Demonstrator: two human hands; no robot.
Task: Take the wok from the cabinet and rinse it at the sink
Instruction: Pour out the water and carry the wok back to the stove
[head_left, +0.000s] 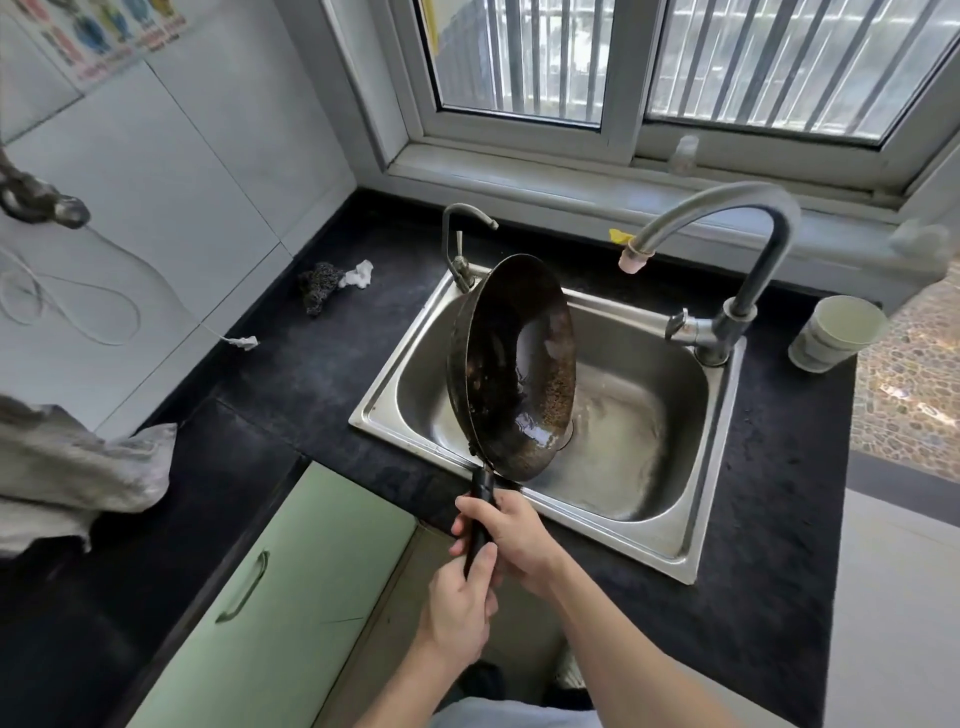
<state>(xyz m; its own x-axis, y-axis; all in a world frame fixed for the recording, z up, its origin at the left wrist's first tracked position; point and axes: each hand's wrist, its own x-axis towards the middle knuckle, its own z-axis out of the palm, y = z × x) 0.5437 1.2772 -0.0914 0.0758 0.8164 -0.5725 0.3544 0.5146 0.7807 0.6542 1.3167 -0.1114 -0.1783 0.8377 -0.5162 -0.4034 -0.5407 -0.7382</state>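
1. The wok (514, 364) is being held tipped on its side over the left half of the sink (691, 525), its hollow facing right, its lower rim hanging just above the sink's front edge.
2. Open room is being left in the right half of the basin, under the big faucet (727, 244); the small faucet (460, 244) is standing at the sink's back-left corner, just behind the wok's upper rim.
3. The black handle (480, 512) is being gripped by both hands: the right hand (511, 530) is clenched round it nearer the pan, the left hand (460, 605) is clenched round its end.
4. One wok, one sink, two faucets and one cup (836, 332) near the countertop's (769, 519) right edge are being shown.
5. The wok's inside is looking dark, wet and glossy, with brown speckling across its wall.
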